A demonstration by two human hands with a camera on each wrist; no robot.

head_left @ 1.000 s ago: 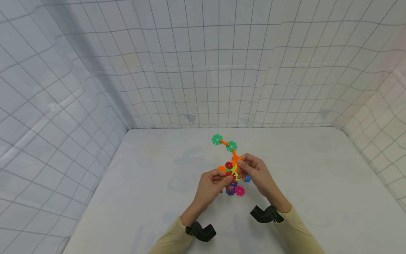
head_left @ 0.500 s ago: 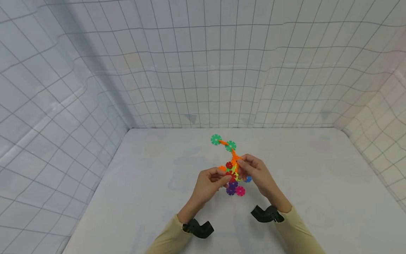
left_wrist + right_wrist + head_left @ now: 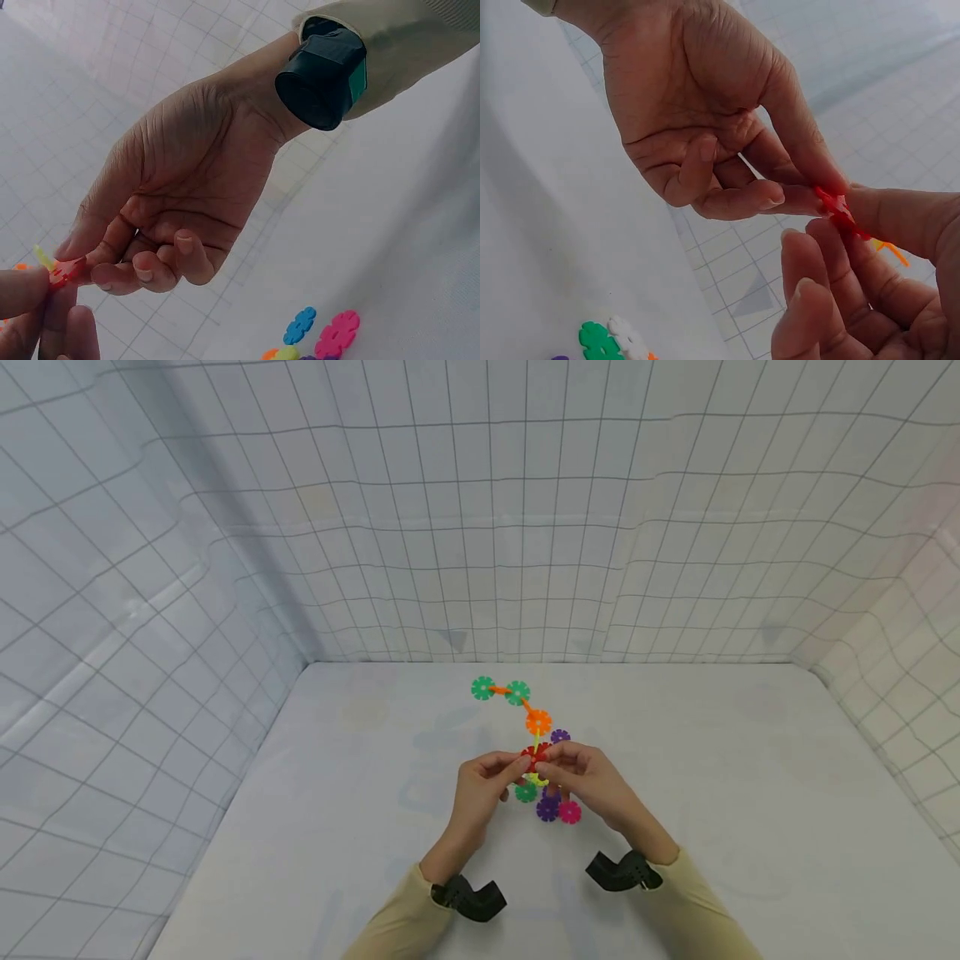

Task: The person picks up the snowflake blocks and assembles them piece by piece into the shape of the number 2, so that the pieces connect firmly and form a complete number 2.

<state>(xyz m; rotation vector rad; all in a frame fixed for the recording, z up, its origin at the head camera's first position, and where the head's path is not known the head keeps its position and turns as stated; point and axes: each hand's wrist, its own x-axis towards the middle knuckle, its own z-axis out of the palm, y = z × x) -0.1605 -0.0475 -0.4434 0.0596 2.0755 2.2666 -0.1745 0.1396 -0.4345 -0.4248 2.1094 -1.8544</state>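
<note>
A notched red plastic disc is pinched between thumb and fingers of both hands, the left hand on one side and the right hand on the other. From the red disc a chain reaches away over the table: a yellow disc seen edge-on, an orange disc, then green discs linked by orange ones seen edge-on. The left wrist view shows the red disc at both thumbs. In the right wrist view the fingertips partly cover the red disc.
Loose discs lie on the white table below and behind the hands: a green disc, a purple disc, a pink disc. A blue disc and a white disc show in the wrist views. Gridded sheeting surrounds the table.
The right hand has moved left from the chain's orange part to the red disc, meeting the left hand. The chain has swung left, its green end farther left than before.
</note>
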